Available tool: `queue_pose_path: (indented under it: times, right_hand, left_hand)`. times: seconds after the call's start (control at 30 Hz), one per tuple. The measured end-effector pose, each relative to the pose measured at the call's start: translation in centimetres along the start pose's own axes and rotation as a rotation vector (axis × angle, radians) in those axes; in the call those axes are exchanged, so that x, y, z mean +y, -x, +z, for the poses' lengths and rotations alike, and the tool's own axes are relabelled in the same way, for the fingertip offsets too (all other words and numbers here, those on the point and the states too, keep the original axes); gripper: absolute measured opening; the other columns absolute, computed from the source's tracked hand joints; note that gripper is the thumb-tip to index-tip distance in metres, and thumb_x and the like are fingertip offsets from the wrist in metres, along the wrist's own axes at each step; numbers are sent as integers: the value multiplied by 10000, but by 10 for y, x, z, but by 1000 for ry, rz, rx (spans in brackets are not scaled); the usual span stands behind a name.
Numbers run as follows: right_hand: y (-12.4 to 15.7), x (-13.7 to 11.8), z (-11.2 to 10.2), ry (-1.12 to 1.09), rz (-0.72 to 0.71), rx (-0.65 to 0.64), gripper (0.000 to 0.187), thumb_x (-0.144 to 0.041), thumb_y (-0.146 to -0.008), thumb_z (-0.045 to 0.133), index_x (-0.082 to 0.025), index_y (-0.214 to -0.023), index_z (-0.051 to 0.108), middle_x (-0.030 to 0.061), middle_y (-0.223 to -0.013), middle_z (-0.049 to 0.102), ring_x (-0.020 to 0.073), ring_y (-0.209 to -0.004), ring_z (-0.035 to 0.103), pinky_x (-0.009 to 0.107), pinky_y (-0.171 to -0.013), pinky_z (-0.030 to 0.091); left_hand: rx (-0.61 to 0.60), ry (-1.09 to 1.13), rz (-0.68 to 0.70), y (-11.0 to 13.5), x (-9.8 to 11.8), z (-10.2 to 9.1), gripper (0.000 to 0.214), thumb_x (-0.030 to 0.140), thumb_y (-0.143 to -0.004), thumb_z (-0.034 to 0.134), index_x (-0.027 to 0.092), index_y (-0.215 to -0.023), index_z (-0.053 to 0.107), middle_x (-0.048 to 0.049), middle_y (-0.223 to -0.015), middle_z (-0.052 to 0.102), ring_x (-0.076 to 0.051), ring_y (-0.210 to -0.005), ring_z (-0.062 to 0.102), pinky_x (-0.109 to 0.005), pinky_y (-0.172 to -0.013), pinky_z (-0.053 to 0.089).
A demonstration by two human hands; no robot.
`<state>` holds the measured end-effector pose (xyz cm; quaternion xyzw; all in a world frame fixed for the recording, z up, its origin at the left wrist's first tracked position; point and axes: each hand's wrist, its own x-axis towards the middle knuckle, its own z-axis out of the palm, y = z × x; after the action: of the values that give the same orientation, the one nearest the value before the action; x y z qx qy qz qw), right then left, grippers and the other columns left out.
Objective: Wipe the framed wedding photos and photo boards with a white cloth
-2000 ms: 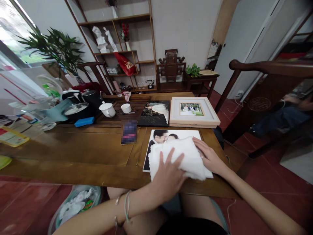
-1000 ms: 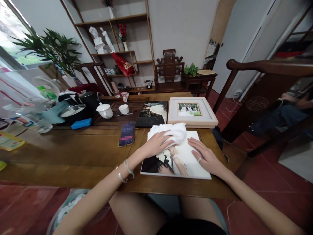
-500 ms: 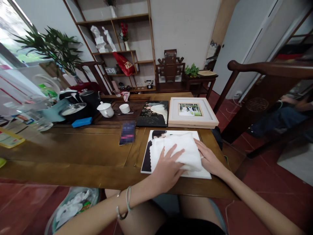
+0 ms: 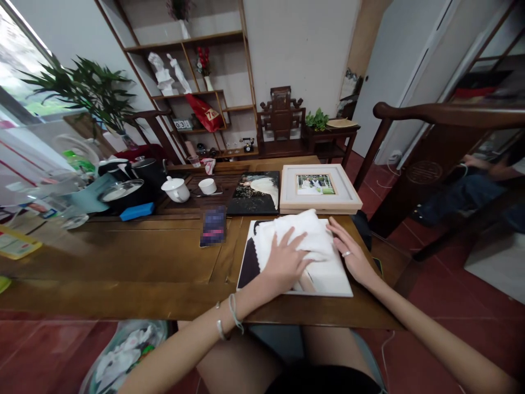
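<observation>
A white photo panel (image 4: 334, 276) lies flat on the wooden table, and a folded white cloth (image 4: 308, 223) covers much of its picture. Part of a dark-clothed figure shows at the panel's left side; the rest of the print is mostly hidden. My left hand (image 4: 286, 261) rests on the cloth with its fingers spread, pressing it against the panel. At the panel's right edge is my right hand (image 4: 353, 260), with a ring on one finger, its fingers extended and touching the border. It grips nothing.
Behind the panel stand a framed photo (image 4: 287, 189) and a dark photo panel (image 4: 233, 205). A phone (image 4: 213, 225), a white cup (image 4: 207, 186), a lidded teapot (image 4: 176, 190) and a blue block (image 4: 137, 211) lie leftward. A wooden chair (image 4: 426, 158) is on the right.
The cloth and my left hand have slid upward over the panel, uncovering its lower part. My right hand has shifted slightly up and right, off the cloth's side. The camera view has tilted a little.
</observation>
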<state>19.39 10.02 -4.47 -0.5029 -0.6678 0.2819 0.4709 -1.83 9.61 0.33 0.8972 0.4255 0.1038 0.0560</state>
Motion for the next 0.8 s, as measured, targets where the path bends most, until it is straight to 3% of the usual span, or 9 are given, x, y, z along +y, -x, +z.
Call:
queue_pose_path:
  times: [0.07, 0.17, 0.33, 0.43, 0.53, 0.7, 0.8]
  right_hand:
    - [-2, 4, -3, -119, 85, 85, 411, -468, -918, 423, -292, -1274, 530, 28, -1505, 336, 241, -1386, 294, 488, -1152, 186]
    - [-4, 13, -5, -282, 166, 153, 437, -494, -896, 446, -291, -1276, 520, 28, -1456, 423, 253, -1351, 361, 498, -1142, 209]
    - [-5, 25, -1, -452, 257, 153, 423, -513, -891, 437, -325, -1261, 515, 23, -1413, 479, 261, -1335, 388, 501, -1047, 388]
    - [-4, 29, 1, -487, 239, 124, 385, -497, -908, 427, -354, -1258, 499, 6, -1450, 428, 233, -1358, 352, 487, -1029, 413]
    - [-3, 31, 2, -448, 224, 100, 378, -481, -912, 436, -355, -1265, 485, 10, -1457, 417, 223, -1359, 350, 481, -1046, 396]
    - [-5, 28, -1, -367, 221, 93, 429, -454, -870, 532, -309, -1270, 481, 51, -1415, 473, 254, -1321, 411, 523, -1101, 303]
    - [-3, 21, -6, -381, 273, 129, 414, -427, -839, 577, -293, -1225, 506, 68, -1394, 496, 271, -1275, 471, 511, -1071, 369]
  left_hand:
    - [28, -6, 66, -7, 18, 7, 281, 393, -930, 454, 272, -1061, 671, -1, -1465, 393, -335, -1387, 236, -672, -1048, 232]
    - [82, -14, 153, -1, 35, 10, 257, 357, -929, 460, 258, -1027, 676, -14, -1453, 408, -329, -1388, 235, -652, -1059, 235]
    - [19, -32, 268, 49, 37, -1, 203, 308, -913, 491, 249, -941, 683, 7, -1464, 386, -319, -1390, 240, -601, -1061, 280]
    - [0, -55, 226, 82, 22, -11, 153, 244, -888, 529, 232, -911, 679, 7, -1482, 360, -306, -1399, 224, -571, -1075, 283]
    - [2, -49, 96, 97, -3, -19, 184, 195, -896, 498, 226, -898, 679, -7, -1472, 378, -290, -1397, 240, -573, -1090, 257]
    - [71, -27, -108, 86, -50, -23, 255, 260, -936, 449, 220, -1073, 660, -77, -1431, 433, -297, -1378, 286, -552, -1061, 317]
    - [113, -15, -161, 78, -61, -21, 289, 299, -942, 444, 206, -1117, 654, -105, -1409, 455, -296, -1361, 318, -507, -1051, 357]
